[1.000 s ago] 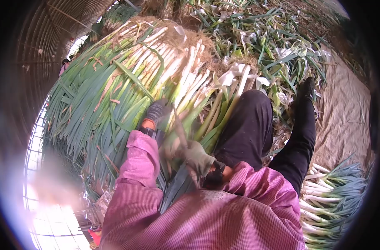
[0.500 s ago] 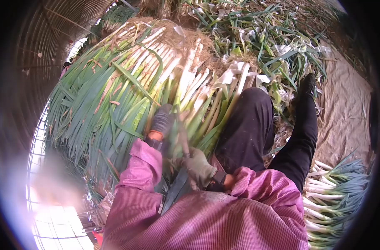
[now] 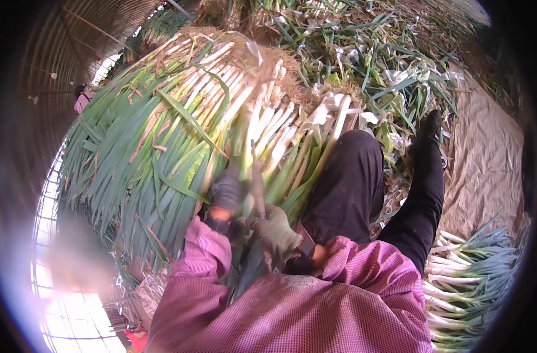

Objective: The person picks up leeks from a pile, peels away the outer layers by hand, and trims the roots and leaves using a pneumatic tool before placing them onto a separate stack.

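Observation:
My left hand, in a dark grey glove with an orange cuff, is at the leafy part of a big heap of long green onions. Motion blurs its fingers. Close beside it, my right hand, in a pale greenish glove, is closed around a slim brownish stick-like tool with a narrow tip pointing up over the stalks. White stems and a mat of brown roots lie at the far end of the heap. Green leaves also show below and between my hands, near my lap.
My bent knee borders the heap on the right. Stripped leaves and peelings cover the ground beyond. Trimmed green onions lie stacked at lower right beside a brown sheet. A person in pink is far left.
My left hand has moved down, towards my body, through the leaves. My right hand stays close to its place, with the tool now standing more plainly in view. The view has shifted slightly.

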`<state>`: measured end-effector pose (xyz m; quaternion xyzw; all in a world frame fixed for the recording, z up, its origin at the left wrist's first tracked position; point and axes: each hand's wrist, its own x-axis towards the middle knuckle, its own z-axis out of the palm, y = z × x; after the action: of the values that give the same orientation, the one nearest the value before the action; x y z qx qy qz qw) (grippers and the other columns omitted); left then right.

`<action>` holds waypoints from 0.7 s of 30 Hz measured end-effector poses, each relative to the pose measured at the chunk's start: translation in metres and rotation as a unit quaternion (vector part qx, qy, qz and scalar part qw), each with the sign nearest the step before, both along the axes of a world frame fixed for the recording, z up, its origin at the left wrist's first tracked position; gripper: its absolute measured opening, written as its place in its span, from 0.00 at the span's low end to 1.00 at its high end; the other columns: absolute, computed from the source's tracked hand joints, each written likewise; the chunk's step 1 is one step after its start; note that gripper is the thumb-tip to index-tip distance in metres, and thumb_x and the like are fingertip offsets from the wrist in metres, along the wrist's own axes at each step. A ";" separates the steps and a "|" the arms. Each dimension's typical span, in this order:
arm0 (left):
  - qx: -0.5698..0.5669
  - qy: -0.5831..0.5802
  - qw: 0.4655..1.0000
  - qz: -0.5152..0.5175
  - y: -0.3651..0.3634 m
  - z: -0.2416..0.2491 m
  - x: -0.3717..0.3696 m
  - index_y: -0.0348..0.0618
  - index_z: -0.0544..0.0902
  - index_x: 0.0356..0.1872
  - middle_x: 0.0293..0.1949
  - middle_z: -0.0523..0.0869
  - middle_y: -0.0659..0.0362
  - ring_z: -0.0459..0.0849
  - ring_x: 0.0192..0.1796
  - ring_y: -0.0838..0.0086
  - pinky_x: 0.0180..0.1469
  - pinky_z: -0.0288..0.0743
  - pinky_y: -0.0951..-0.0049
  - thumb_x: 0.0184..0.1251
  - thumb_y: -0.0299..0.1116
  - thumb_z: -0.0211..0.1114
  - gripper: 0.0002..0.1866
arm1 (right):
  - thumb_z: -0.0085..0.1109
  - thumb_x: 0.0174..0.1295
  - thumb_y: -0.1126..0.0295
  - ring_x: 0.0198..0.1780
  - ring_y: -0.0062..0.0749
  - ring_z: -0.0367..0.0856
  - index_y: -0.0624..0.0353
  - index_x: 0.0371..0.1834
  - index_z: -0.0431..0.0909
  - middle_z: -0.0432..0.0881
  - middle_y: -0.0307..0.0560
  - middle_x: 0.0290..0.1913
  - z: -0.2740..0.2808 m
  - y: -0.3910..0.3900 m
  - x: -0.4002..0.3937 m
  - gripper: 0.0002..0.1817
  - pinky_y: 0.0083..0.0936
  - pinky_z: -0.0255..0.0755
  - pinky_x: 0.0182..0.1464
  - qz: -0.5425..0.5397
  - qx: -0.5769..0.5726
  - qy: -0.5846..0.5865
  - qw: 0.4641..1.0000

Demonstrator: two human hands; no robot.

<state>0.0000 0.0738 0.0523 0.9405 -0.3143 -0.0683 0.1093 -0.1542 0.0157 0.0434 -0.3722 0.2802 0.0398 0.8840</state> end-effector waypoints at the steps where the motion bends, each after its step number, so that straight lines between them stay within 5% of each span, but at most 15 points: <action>1: 0.026 -0.018 0.999 -0.009 0.015 -0.015 0.004 0.36 0.79 0.41 0.33 0.83 0.40 0.81 0.39 0.44 0.40 0.76 0.53 0.51 0.36 0.72 0.19 | 0.66 0.59 0.67 0.22 0.25 0.77 0.66 0.46 0.73 0.79 0.44 0.30 -0.014 -0.004 0.007 0.18 0.25 0.72 0.22 0.018 -0.064 -0.019 0.998; 11: 0.000 -0.030 0.999 -0.026 0.070 -0.029 -0.038 0.40 0.79 0.38 0.29 0.82 0.45 0.83 0.35 0.50 0.38 0.77 0.57 0.61 0.36 0.65 0.11 | 0.66 0.59 0.65 0.12 0.30 0.70 0.67 0.42 0.71 0.75 0.45 0.22 -0.016 -0.023 0.046 0.18 0.29 0.65 0.13 0.027 -0.110 -0.018 0.993; 17: -0.261 0.158 0.952 -0.018 0.085 -0.031 -0.029 0.38 0.79 0.43 0.34 0.84 0.49 0.84 0.34 0.62 0.38 0.77 0.66 0.61 0.33 0.64 0.12 | 0.66 0.58 0.65 0.13 0.30 0.71 0.67 0.41 0.72 0.74 0.44 0.21 -0.007 -0.025 0.068 0.18 0.31 0.65 0.14 -0.004 -0.096 0.023 0.995; 21: -0.328 0.303 0.892 0.060 0.098 -0.040 -0.017 0.34 0.80 0.48 0.35 0.85 0.58 0.81 0.39 0.74 0.44 0.77 0.71 0.62 0.24 0.59 0.13 | 0.67 0.58 0.66 0.15 0.29 0.71 0.67 0.41 0.73 0.75 0.44 0.22 -0.009 -0.023 0.069 0.17 0.29 0.65 0.15 0.019 -0.104 0.009 0.994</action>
<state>-0.0174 0.1714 0.0128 0.8016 -0.2134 -0.2367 0.5059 -0.0849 -0.0069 0.0345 -0.4673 0.2837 0.0303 0.8368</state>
